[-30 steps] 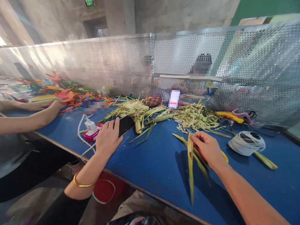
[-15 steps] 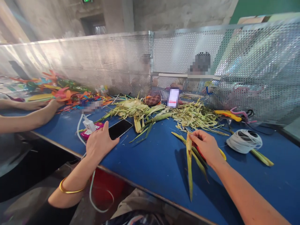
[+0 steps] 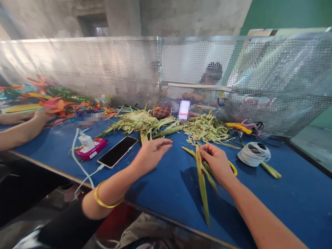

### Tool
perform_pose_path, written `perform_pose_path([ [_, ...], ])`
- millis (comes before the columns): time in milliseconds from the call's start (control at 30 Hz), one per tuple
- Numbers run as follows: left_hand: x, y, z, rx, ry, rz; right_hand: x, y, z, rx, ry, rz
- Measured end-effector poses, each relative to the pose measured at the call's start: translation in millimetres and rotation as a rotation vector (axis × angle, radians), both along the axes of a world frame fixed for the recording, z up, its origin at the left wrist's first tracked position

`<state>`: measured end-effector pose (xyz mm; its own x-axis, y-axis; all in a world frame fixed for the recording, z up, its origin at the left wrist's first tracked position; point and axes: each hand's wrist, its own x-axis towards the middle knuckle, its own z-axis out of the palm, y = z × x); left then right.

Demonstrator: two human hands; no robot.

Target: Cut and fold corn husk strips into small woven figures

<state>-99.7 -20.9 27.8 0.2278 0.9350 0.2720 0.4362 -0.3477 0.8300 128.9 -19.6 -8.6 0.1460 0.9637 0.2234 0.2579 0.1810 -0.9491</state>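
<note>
My right hand [image 3: 214, 159] pinches the top end of a long yellow-green leaf strip [image 3: 202, 188], which hangs down over the blue table. More leaf pieces [image 3: 211, 178] show behind and below that hand, along with a yellow scissor-like handle [image 3: 233, 168] partly hidden by it. My left hand [image 3: 153, 154], a gold bangle on its wrist, hovers over the table with fingers stretched out and nothing in them. It is between the leaf strip and a black-screened phone [image 3: 118, 152] with a white cable plugged in.
Two heaps of leaf strips [image 3: 137, 121] and shreds [image 3: 207, 128] lie along the perforated metal screen [image 3: 109, 69]. A roll of white twine [image 3: 254, 154] sits at right. At left are a magenta power strip [image 3: 92, 148] and a co-worker's arms [image 3: 28, 128] by colourful pieces.
My left hand has left the phone and moved right, towards my right hand. My right hand still pinches the leaf strip. The view has shifted slightly to the right.
</note>
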Motion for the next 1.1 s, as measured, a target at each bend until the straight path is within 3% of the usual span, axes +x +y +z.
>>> perform_pose_path([
  [133,71,20,-11.3,-0.181,-0.181,-0.124,4,-1,2.8,0.115,-0.129,-0.053],
  [267,105,34,-20.3,-0.39,-0.404,-0.196,10,1,3.9,0.199,-0.233,-0.131],
  [400,109,43,-23.6,-0.554,-0.599,-0.211,15,8,2.0,0.121,-0.092,-0.127],
  [500,106,46,-25.7,-0.56,-0.616,-0.224,16,11,-1.7,0.077,0.024,-0.092],
  [833,106,40,-34.7,-0.501,-0.563,-0.184,16,11,-6.8,0.056,-0.15,-0.092],
  [1000,109,38,-37.5,-0.55,-0.657,-0.166,13,8,-5.9,0.206,-0.281,-0.116],
  [1100,110,38,-37.0,-0.54,-0.684,-0.154,11,8,-6.1,0.186,-0.225,-0.116],
])
